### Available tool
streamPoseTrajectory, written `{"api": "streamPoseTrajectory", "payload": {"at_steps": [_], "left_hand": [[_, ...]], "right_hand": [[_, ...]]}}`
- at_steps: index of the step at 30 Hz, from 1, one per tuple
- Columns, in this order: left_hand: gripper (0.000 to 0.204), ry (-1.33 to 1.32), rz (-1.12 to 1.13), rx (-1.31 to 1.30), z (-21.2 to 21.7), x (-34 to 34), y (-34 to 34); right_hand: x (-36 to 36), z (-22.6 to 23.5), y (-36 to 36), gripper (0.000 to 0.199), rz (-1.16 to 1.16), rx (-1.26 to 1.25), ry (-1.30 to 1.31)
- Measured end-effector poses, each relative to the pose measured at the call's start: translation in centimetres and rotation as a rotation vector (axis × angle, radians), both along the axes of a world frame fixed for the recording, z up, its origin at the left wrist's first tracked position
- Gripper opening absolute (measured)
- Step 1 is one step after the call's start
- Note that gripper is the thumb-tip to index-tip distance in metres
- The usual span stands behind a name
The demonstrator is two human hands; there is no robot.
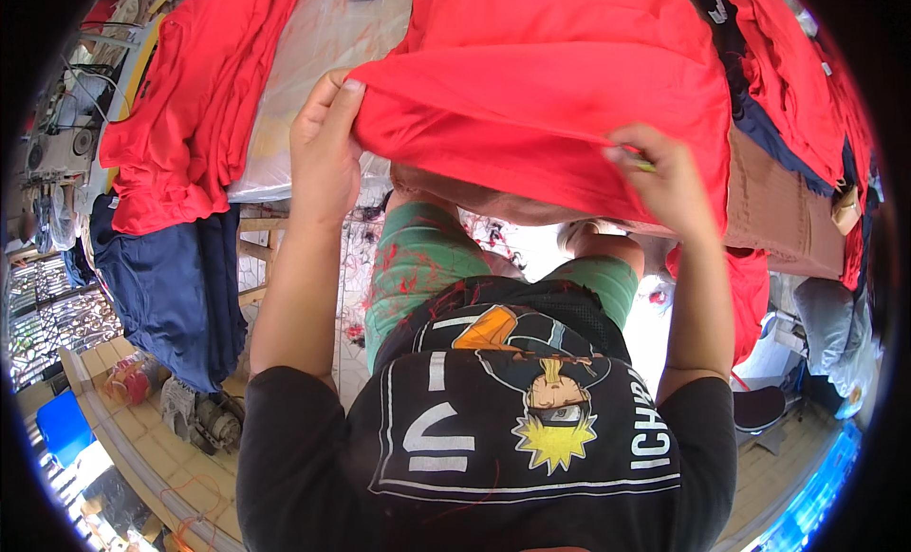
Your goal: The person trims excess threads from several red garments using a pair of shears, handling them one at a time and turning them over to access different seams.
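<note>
A large piece of red fabric (541, 139) lies spread in front of me, its near edge folded and hanging toward my lap. My left hand (327, 139) pinches the left corner of this edge between thumb and fingers. At the lower right of the fold, my right hand (664, 177) is closed round a small object with a yellow-green part (645, 166). Most of that object is hidden in the fingers, so its kind cannot be made out. The right fingertips are against or just in front of the red fabric; which, I cannot tell.
More red fabric (195, 115) hangs at the left above dark blue fabric (176, 286). Red and navy pieces (792, 87) are heaped at the right over a brown surface (788, 215). A motor-like unit (204, 414) stands low at the left. Red thread bits lie on my green shorts (422, 258).
</note>
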State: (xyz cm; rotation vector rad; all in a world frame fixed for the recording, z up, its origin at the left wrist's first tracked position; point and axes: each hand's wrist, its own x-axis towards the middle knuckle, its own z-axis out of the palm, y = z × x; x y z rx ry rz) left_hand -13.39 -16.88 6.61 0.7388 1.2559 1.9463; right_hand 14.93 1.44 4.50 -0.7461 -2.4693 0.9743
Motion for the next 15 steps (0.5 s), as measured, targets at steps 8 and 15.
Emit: {"api": "streamPoseTrajectory", "payload": {"at_steps": [8,15], "left_hand": [[0.025,0.374,-0.333,-0.346,-1.0,-1.4,-1.2],[0.017,0.886,0.172,-0.418,-3.4,-1.8,1.7]], "right_hand": [[6.4,7.0,6.0,0.017,-0.200,-0.184,0.310],[-2.6,0.7,7.0,0.031,-0.515,0.387,0.113]]}}
